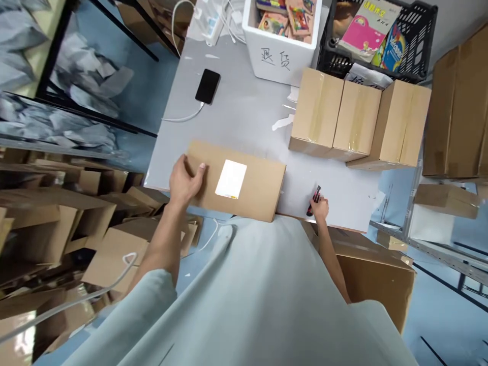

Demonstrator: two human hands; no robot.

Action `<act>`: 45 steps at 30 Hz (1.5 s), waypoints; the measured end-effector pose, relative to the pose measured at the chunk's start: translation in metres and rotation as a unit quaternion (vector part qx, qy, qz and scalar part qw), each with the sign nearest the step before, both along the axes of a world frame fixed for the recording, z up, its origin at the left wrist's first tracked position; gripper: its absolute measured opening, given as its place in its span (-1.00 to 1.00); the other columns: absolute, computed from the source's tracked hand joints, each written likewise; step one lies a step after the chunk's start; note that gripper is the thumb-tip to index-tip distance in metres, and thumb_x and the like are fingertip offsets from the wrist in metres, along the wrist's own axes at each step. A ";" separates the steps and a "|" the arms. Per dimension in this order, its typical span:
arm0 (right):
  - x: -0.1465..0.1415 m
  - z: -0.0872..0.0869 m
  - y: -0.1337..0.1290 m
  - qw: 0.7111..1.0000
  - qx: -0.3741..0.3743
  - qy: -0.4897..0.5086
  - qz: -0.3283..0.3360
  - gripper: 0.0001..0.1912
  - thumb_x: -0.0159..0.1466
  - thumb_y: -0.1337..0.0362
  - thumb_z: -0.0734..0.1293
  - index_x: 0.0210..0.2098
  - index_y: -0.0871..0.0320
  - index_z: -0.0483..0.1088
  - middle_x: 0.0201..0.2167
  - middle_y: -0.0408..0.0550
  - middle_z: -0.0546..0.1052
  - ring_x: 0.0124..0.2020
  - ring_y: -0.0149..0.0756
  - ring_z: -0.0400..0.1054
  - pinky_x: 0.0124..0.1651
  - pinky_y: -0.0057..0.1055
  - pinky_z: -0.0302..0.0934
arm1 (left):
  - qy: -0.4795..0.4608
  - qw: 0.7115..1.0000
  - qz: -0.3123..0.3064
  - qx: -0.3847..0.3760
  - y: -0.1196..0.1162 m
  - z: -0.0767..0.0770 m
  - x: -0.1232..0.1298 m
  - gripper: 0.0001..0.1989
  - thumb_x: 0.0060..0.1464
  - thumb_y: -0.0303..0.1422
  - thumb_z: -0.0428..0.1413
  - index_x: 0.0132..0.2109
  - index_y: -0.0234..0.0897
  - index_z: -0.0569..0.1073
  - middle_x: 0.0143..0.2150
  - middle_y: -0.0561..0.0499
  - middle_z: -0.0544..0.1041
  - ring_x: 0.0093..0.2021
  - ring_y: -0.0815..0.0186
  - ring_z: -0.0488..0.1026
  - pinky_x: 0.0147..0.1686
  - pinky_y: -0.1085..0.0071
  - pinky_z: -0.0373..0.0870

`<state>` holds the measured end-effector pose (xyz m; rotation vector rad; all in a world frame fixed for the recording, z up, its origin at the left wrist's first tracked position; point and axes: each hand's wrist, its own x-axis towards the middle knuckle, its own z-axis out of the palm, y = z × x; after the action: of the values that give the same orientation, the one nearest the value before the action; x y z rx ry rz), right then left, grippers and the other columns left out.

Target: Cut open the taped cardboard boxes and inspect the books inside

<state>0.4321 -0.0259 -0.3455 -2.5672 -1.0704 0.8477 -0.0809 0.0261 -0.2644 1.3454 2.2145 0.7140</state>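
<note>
Across the near edge of the worktop [244, 112], I have the flat carton [259, 188] jutting out a little, white label [231, 178] up. The left hand [183, 182] pinches its left end, thumb on top; tugged nearer, it could tip off that edge, since I see nothing gripping its right end. The right hand [321, 208] pinches a black and red tool [314, 202] by the near edge, towards the right corner. If that is a cutter, a careless sweep left could score the carton or snag the shirt [267, 284].
</note>
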 end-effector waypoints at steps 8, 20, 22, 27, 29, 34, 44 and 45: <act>-0.079 0.024 -0.024 0.985 0.084 0.152 -0.020 -0.52 0.40 -0.29 0.31 -0.25 -0.01 0.35 -0.33 -0.05 0.66 -0.22 -0.12 0.60 -0.11 -0.29 0.50 | -0.227 0.971 -0.042 -0.066 -0.002 -0.028 -0.068 -0.19 0.47 0.31 -0.02 0.27 -0.35 0.60 0.23 -0.19 0.72 0.32 -0.04 0.57 0.46 -0.10 0.46; -0.160 0.096 -0.074 0.959 0.186 0.164 -0.137 -0.30 0.19 -0.48 0.40 -0.18 0.04 0.44 -0.37 -0.09 0.66 -0.22 -0.10 0.60 -0.18 -0.27 0.49 | -0.357 0.925 -0.085 -0.096 -0.044 -0.052 -0.082 -0.10 0.39 0.43 -0.11 0.09 -0.31 0.69 0.04 -0.22 0.74 0.25 -0.16 0.61 0.41 -0.10 0.52; -0.157 0.124 -0.069 0.954 0.221 0.146 -0.143 -0.31 0.21 -0.46 0.42 -0.17 0.05 0.43 -0.36 -0.09 0.66 -0.23 -0.12 0.60 -0.16 -0.27 0.50 | -0.366 0.922 -0.115 -0.044 -0.042 -0.037 -0.082 -0.10 0.43 0.40 -0.14 0.16 -0.29 0.70 0.17 -0.26 0.72 0.30 -0.14 0.61 0.43 -0.08 0.52; -0.147 0.180 -0.040 0.974 0.217 0.033 -0.055 -0.33 0.32 -0.47 0.31 -0.22 0.05 0.42 -0.38 -0.04 0.62 -0.31 -0.15 0.56 -0.23 -0.28 0.43 | -0.330 0.926 -0.172 0.069 -0.022 -0.006 -0.070 -0.27 0.38 0.31 0.09 0.17 -0.20 0.75 0.31 -0.23 0.66 0.39 -0.10 0.58 0.46 0.00 0.53; -0.145 0.190 -0.028 0.983 0.184 -0.012 -0.010 -0.30 0.32 -0.49 0.26 -0.25 0.05 0.42 -0.40 -0.05 0.59 -0.31 -0.15 0.53 -0.21 -0.28 0.40 | -0.326 0.926 -0.183 0.049 -0.018 -0.002 -0.067 -0.34 0.38 0.25 0.12 0.16 -0.19 0.77 0.28 -0.21 0.67 0.36 -0.10 0.60 0.41 0.01 0.59; -0.143 0.194 -0.013 0.984 0.169 -0.046 0.034 -0.30 0.36 -0.50 0.21 -0.25 0.04 0.40 -0.36 -0.04 0.59 -0.29 -0.15 0.49 -0.15 -0.26 0.39 | -0.355 0.913 -0.191 0.059 -0.029 -0.010 -0.065 -0.36 0.35 0.16 0.20 0.26 -0.21 0.72 0.36 -0.21 0.63 0.40 -0.10 0.58 0.36 -0.02 0.66; -0.177 0.231 0.014 0.964 0.151 -0.119 0.184 -0.51 0.55 -0.20 0.18 0.11 0.06 0.41 -0.24 0.03 0.67 -0.23 -0.04 0.60 -0.01 -0.16 0.42 | -0.366 0.894 -0.227 0.121 -0.026 -0.024 -0.065 -0.18 0.36 -0.02 0.30 0.63 -0.10 0.35 0.63 -0.29 0.33 0.61 -0.14 0.37 0.49 -0.12 0.52; -0.191 0.235 0.020 0.957 0.146 -0.109 0.226 -0.52 0.57 -0.16 0.17 0.17 0.06 0.39 -0.19 0.04 0.68 -0.23 -0.05 0.59 -0.02 -0.18 0.41 | -0.356 0.893 -0.243 0.132 -0.022 -0.022 -0.065 -0.18 0.37 -0.03 0.31 0.64 -0.07 0.34 0.67 -0.27 0.26 0.67 -0.15 0.28 0.53 -0.14 0.47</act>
<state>0.2410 -0.0062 -0.1106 -2.2354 -1.7468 0.4491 -0.1459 0.0039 -0.2862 1.3836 1.1782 1.1091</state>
